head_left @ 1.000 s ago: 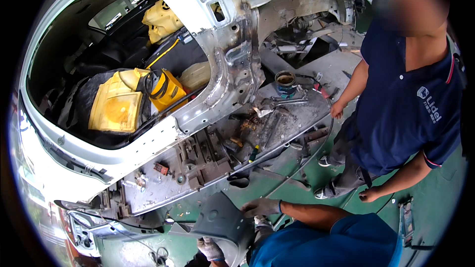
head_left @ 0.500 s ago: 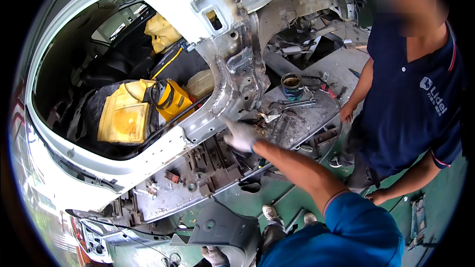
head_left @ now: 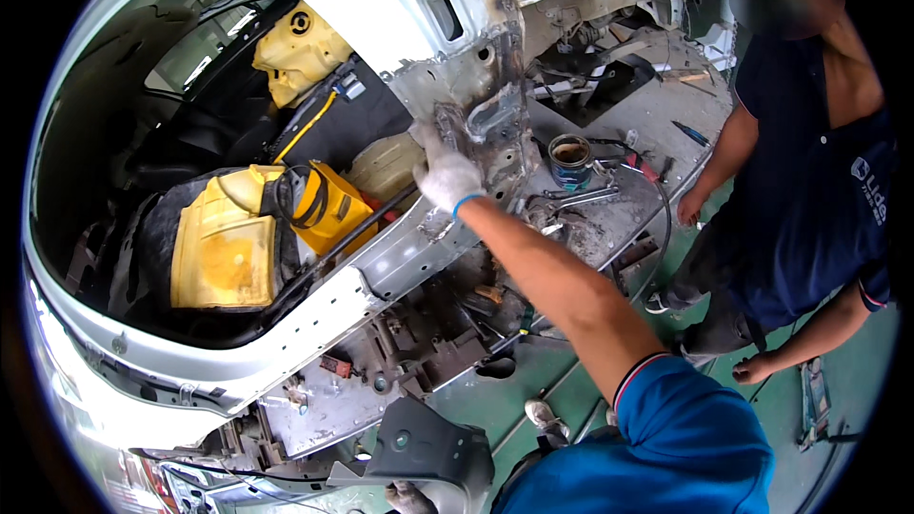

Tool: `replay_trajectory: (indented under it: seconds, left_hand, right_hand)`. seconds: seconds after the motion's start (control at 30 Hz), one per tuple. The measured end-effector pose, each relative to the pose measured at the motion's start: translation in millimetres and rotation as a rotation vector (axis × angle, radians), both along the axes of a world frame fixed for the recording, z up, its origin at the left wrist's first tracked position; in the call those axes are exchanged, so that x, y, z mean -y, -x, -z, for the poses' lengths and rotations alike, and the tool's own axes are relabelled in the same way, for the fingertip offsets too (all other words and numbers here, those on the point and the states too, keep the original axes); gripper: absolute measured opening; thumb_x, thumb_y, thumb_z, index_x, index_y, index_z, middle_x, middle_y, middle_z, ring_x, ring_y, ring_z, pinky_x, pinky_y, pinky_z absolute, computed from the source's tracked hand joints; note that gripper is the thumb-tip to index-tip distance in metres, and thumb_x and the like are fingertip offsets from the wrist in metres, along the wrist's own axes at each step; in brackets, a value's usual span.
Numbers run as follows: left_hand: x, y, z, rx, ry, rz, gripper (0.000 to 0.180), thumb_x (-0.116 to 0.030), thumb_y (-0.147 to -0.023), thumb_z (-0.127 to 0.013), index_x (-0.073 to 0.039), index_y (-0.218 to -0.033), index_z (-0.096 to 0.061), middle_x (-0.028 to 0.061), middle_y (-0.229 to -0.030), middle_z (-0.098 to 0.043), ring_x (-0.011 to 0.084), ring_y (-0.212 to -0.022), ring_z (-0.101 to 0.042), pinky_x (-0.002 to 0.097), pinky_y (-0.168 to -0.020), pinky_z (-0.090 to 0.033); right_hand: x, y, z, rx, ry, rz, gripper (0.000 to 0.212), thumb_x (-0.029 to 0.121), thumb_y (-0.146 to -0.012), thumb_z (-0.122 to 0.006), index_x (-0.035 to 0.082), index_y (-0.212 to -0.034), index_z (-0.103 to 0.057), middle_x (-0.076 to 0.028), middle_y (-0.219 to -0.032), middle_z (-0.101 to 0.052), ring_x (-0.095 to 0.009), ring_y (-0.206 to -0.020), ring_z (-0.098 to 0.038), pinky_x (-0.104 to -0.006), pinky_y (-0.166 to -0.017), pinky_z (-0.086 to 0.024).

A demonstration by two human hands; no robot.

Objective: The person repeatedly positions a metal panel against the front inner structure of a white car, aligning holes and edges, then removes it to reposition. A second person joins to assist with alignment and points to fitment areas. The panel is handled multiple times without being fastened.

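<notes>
My right hand (head_left: 449,176), in a white glove, reaches across to the grey, bare-metal pillar joint (head_left: 495,114) of a white car body. At least one finger is stretched up against or just in front of the metal; the others are partly hidden. Nothing shows in this hand. Down at the lower edge, my gloved left hand (head_left: 411,497) is closed on the lower edge of a grey curved body panel (head_left: 433,447) with a round hole in it. The panel hangs tilted beside my body, below the car's sill (head_left: 324,309).
A workbench (head_left: 333,405) under the car carries metal blocks, an open can (head_left: 569,160), wrenches (head_left: 586,198) and a cable with a red handle (head_left: 640,168). Yellow plastic parts (head_left: 224,252) and a yellow bag (head_left: 328,209) lie inside the car. A co-worker in dark blue (head_left: 790,181) stands at right.
My right hand has moved up from the sill to the pillar joint. My left hand keeps hold of the panel. The view has shifted, and the co-worker's head has come lower into it.
</notes>
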State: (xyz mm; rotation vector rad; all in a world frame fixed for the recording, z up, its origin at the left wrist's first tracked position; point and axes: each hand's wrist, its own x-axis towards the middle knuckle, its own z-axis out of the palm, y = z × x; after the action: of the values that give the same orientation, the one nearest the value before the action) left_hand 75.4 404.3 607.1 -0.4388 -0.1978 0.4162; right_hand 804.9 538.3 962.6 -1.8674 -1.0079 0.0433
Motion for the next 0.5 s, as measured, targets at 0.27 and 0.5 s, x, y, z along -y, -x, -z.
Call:
replay_trajectory:
  seconds: [0.27, 0.5]
  left_hand:
    - [-57.3, -5.7, 28.0, -0.07, -0.021, 0.049, 0.068, -0.066, -0.102, -0.051, -0.014, -0.146, -0.058, 0.0005, -0.098, -0.065, 0.0161, -0.074, -0.061, 0.0391, -0.069, -0.056]
    - [-72.6, -22.6, 18.1, -0.882, -0.387, 0.065, 0.044, -0.041, -0.103, -0.058, -0.007, -0.129, -0.066, 0.0147, -0.106, -0.069, 0.0304, -0.087, -0.065, 0.0471, -0.079, -0.056]
  right_hand:
    - [-45.7, 100.3, 111.3, -0.568, 0.157, -0.143, 0.09, 0.038, -0.088, -0.074, 0.005, -0.162, -0.035, -0.031, -0.135, -0.065, -0.047, -0.12, -0.066, -0.0492, -0.106, -0.051]
    - [-61.1, 115.2, 140.9, -0.504, 0.228, -0.253, 0.084, 0.038, -0.088, -0.074, 0.003, -0.157, -0.043, -0.029, -0.143, -0.061, -0.044, -0.124, -0.065, -0.0476, -0.107, -0.05]
